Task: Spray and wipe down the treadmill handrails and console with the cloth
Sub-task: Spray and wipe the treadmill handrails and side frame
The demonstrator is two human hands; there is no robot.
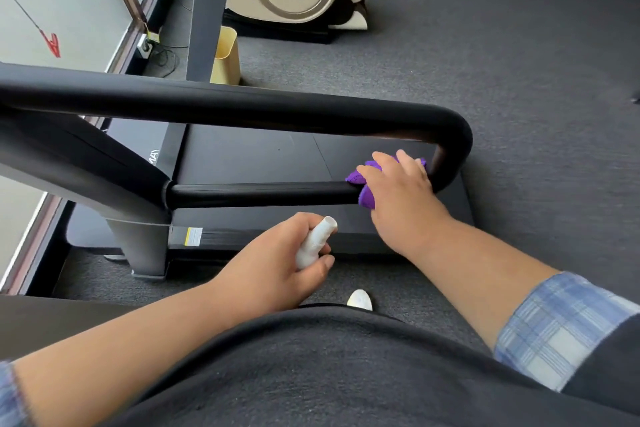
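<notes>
Risk first: purple cloth (367, 189) is bunched, so only a small patch likely meets the lower handrail (263, 193); the underside and the bend toward the upper rail (242, 107) could get skipped. Cloth could also slip off the round bar and drop onto the treadmill deck (277, 156) below. Right hand (398, 191) grips the cloth over the rail near the bend, fingers curled round it. Left hand (277, 260) is clenched round a white spray bottle (315, 243), held just below the rail, nozzle direction unclear; a stray squeeze would wet the deck or carpet.
</notes>
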